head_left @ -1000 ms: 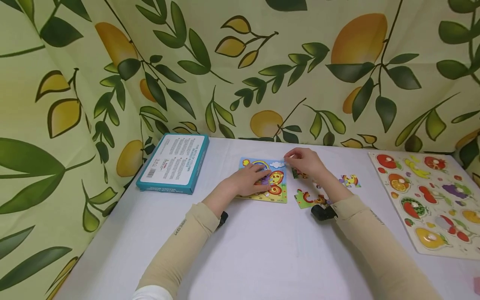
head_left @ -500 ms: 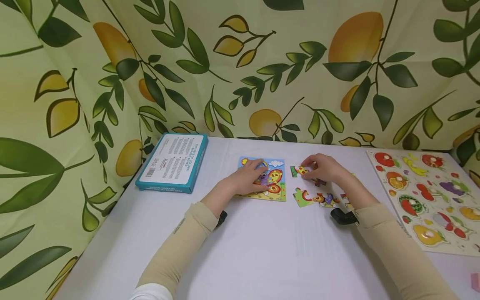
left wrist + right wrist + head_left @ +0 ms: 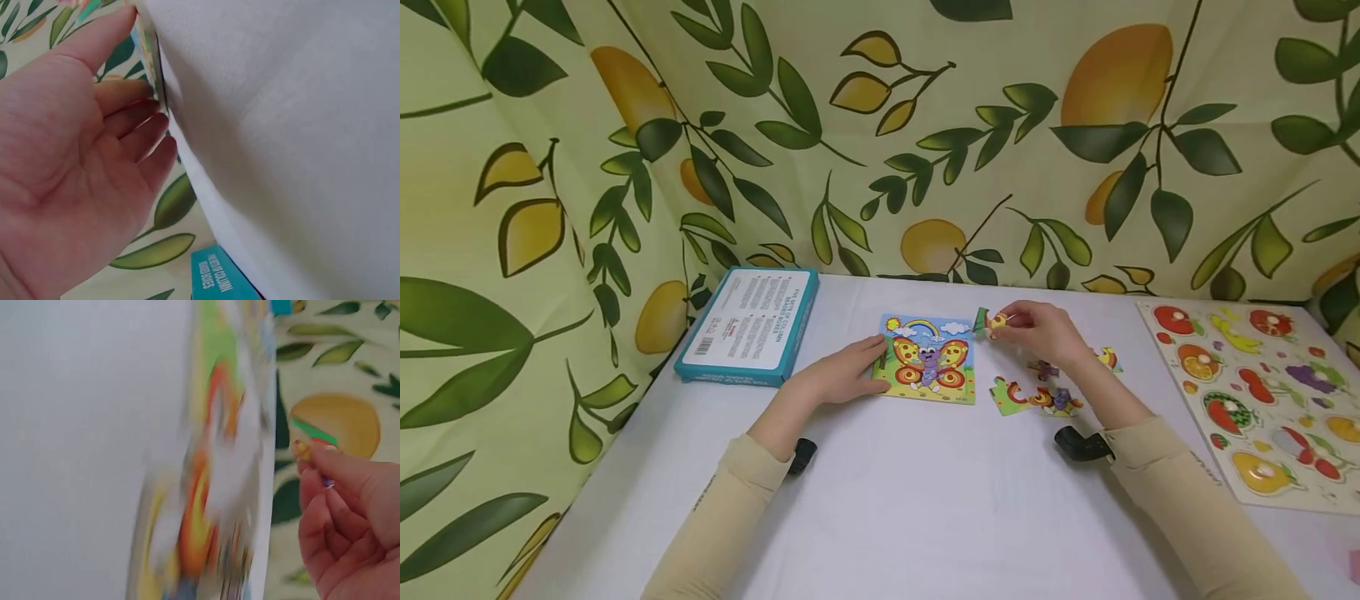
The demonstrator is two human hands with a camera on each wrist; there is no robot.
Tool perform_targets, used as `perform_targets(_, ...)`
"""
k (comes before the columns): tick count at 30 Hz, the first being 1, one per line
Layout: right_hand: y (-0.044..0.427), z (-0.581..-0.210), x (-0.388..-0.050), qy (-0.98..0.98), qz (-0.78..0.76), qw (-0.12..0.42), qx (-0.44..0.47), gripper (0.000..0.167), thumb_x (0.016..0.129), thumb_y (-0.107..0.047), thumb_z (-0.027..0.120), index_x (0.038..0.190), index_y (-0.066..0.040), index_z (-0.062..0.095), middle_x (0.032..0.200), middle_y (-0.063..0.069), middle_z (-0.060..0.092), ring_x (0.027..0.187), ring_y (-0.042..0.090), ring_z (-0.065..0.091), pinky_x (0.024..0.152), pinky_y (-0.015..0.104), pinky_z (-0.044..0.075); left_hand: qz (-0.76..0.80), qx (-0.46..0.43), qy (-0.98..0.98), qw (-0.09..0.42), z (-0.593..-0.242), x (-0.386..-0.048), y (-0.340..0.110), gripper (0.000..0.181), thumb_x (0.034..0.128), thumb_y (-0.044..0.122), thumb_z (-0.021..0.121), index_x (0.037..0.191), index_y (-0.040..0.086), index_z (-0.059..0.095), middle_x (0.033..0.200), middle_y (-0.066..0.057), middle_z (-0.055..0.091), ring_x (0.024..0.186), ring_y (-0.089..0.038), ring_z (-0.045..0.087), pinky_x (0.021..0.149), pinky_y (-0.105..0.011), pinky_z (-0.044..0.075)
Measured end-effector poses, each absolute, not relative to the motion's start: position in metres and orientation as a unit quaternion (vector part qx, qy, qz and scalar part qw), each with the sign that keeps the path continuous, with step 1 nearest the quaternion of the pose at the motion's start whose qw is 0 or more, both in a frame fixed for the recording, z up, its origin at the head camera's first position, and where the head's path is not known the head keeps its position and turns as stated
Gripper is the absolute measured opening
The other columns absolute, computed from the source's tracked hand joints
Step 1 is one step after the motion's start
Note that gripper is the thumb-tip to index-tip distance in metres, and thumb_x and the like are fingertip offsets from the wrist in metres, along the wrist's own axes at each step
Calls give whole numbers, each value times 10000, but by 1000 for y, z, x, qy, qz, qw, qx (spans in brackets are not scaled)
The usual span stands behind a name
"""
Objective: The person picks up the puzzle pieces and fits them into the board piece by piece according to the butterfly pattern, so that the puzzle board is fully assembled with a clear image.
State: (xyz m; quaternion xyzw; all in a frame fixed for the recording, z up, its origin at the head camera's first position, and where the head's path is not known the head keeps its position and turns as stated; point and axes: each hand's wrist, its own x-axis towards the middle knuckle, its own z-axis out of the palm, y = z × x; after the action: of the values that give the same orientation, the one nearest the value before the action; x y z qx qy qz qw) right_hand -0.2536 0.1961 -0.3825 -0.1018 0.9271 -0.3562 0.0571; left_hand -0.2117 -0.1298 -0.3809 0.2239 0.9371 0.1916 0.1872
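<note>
The butterfly picture board lies flat on the white table. Along its left edge rests my left hand, thumb and fingertips touching the edge; in the left wrist view the left hand shows its palm with relaxed fingers. My right hand pinches a green and yellow puzzle piece just off the board's upper right corner. The right wrist view shows the right hand with the piece between thumb and fingertips. Loose pieces lie right of the board, some partly under the right hand.
A teal box with a white label lies at the left. At the far right is a fruit picture board with knobs. A patterned curtain hangs behind the table, and a pink object shows at the right edge.
My left hand has slid left off the butterfly picture to its edge. My right hand moved right to the loose pieces, took hold of one, and has lifted it toward the board.
</note>
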Motion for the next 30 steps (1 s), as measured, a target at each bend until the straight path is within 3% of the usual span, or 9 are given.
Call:
perform_targets(6, 149, -385, -250, 850, -494, 152, -99, 406, 996, -207, 581, 1326, 29, 558, 1061, 143, 679, 837, 143, 641, 796, 273, 540, 209, 220, 932, 197, -380, -210, -132, 743, 964, 388, 602, 1544, 78, 257, 1618, -42, 175, 1478, -205, 148, 1171, -366, 189)
perform_targets(11, 109, -389, -245, 818, -535, 193, -82, 364, 985, -185, 600, 1287, 17, 605, 988, 113, 666, 723, 77, 660, 717, 228, 556, 218, 217, 931, 197, -382, -212, -132, 741, 960, 382, 611, 1543, 82, 266, 1615, -34, 189, 1475, -204, 163, 1172, -367, 187)
perform_targets(19, 85, -396, -244, 865, -474, 139, -91, 256, 926, -193, 683, 1120, -32, 634, 834, 76, 626, 628, 115, 665, 594, 227, 537, 234, 216, 928, 191, -383, -211, -133, 746, 954, 359, 627, 1542, 72, 267, 1604, -50, 221, 1468, -212, 191, 1170, -378, 199)
perform_targets(30, 73, -399, -247, 892, -427, 115, -95, 244, 930, -219, 680, 1081, -42, 606, 775, 55, 615, 586, 110, 645, 535, 223, 471, 230, 227, 926, 195, -381, -211, -134, 716, 961, 359, 618, 1544, 118, 278, 1607, -61, 202, 1468, -222, 184, 1169, -392, 201)
